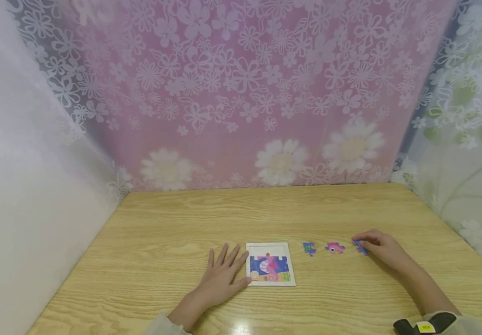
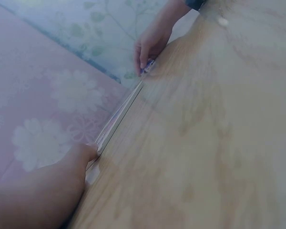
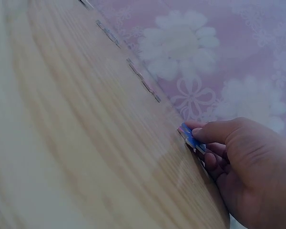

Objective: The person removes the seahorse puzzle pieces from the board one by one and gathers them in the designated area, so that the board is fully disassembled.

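My left hand lies spread on the table, its thumb and fingertips at the left edge of a white-framed puzzle board. The board's lower part holds joined pieces with a pink seahorse picture; the upper part shows its bare white base. To the right, my right hand pinches a blue puzzle piece between thumb and fingers, close over the tabletop. Left of that hand lie a pink puzzle piece with an eye on it and a blue-and-green puzzle piece.
The wood-grain table reaches back to a pink flowered curtain. A pale curtain hangs at the left and a leaf-patterned one at the right. A dark band circles the right wrist.
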### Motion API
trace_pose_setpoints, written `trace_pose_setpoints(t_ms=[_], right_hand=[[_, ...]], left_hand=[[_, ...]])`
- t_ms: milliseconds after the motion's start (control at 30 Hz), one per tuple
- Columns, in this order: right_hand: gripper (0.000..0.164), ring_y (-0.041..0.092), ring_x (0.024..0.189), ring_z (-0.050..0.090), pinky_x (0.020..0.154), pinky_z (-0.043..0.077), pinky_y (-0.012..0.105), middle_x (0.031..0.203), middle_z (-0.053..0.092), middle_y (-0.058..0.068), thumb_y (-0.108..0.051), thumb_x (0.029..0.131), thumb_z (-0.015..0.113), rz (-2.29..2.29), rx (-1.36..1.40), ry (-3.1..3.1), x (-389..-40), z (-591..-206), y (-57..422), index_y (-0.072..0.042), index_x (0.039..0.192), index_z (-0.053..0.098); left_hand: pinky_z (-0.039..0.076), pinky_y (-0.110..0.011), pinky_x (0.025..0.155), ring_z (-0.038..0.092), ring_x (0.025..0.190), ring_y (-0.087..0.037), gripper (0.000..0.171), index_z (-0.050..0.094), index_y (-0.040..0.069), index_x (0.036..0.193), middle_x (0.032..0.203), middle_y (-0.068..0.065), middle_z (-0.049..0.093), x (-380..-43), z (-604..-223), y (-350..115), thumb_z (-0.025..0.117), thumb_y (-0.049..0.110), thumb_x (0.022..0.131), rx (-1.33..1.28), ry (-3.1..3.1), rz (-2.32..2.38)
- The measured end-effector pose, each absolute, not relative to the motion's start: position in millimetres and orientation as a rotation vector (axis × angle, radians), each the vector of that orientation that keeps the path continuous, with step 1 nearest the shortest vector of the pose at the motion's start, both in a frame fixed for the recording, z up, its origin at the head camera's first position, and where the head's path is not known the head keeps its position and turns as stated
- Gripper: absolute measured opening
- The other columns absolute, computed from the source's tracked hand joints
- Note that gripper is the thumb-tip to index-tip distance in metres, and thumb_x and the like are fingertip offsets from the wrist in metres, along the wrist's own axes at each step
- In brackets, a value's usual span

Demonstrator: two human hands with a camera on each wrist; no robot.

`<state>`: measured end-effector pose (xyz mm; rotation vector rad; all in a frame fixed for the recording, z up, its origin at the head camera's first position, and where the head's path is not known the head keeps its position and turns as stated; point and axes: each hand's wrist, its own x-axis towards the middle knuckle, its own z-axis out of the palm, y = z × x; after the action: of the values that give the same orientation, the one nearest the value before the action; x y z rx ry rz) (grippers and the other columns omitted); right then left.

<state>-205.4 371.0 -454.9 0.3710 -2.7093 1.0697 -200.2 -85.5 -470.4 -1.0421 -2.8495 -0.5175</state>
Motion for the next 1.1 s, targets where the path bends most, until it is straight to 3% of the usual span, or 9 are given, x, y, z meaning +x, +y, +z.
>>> trace_pose_setpoints(t_ms=[200, 700, 1100], right_hand=[[0.016, 0.008, 0.095, 0.051, 0.076, 0.038, 0.013, 0.102, 0.06, 0.011, -0.008, 0.091, 0.058, 1.012, 0.401, -2.679, -205.2, -455.2, 369.8, -0.003, 0.102, 0.068], [0.012, 0.001, 0.084, 0.05, 0.07, 0.044, 0.019, 0.093, 0.058, 0.005, -0.006, 0.088, 0.061, 0.949, 0.394, -2.671, -208.0, -458.9, 369.5, -0.004, 0.097, 0.069], [0.012, 0.006, 0.085, 0.051, 0.07, 0.044, 0.021, 0.095, 0.058, 0.005, -0.006, 0.089, 0.06, 0.924, 0.332, -2.705, -207.5, -456.8, 367.3, -0.006, 0.097, 0.069]], left_hand=[[-0.006, -0.062, 0.099, 0.002, 0.136, -0.036, 0.065, 0.028, 0.019, 0.146, 0.151, -0.009, 0.016, -201.4, -471.2, -85.2, 0.032, 0.057, 0.093, -1.032, -2.857, -0.509], [-0.005, -0.063, 0.099, 0.004, 0.135, -0.038, 0.064, 0.029, 0.017, 0.145, 0.15, -0.011, 0.017, -201.2, -470.7, -84.8, 0.032, 0.055, 0.094, -1.03, -2.843, -0.514], [-0.004, -0.063, 0.099, 0.004, 0.135, -0.038, 0.065, 0.029, 0.017, 0.145, 0.15, -0.011, 0.018, -202.6, -471.4, -85.3, 0.032, 0.056, 0.094, -1.031, -2.84, -0.51]])
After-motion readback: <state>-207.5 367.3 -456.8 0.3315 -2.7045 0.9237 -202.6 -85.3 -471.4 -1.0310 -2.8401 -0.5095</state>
